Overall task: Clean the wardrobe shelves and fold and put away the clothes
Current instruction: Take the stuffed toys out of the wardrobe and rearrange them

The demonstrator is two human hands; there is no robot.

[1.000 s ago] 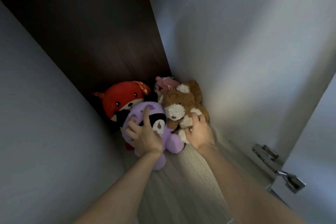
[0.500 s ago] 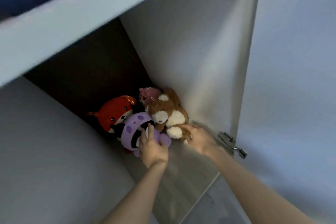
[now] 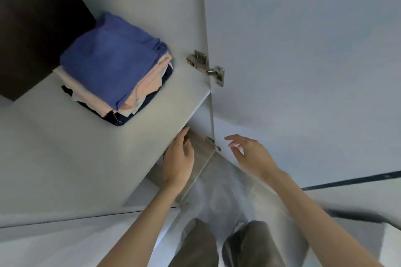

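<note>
Both hands are leaving the plush toys, which are now out of view. The left hand (image 3: 179,159) and right hand (image 3: 249,155) are hanging open and empty. The folded clothes (image 3: 112,67) are sitting in 1 stack on the shelf (image 3: 65,147), probably tucked back to leave room. No writing is showing.

Home bedroom wardrobe, folded clothes (image 3: 112,71) on shelf (image 3: 65,147), hinged door (image 3: 303,50)

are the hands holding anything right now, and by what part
Nothing is held. The left hand and the right hand are both empty, with relaxed fingers. The folded clothes lie untouched on the shelf.
</note>
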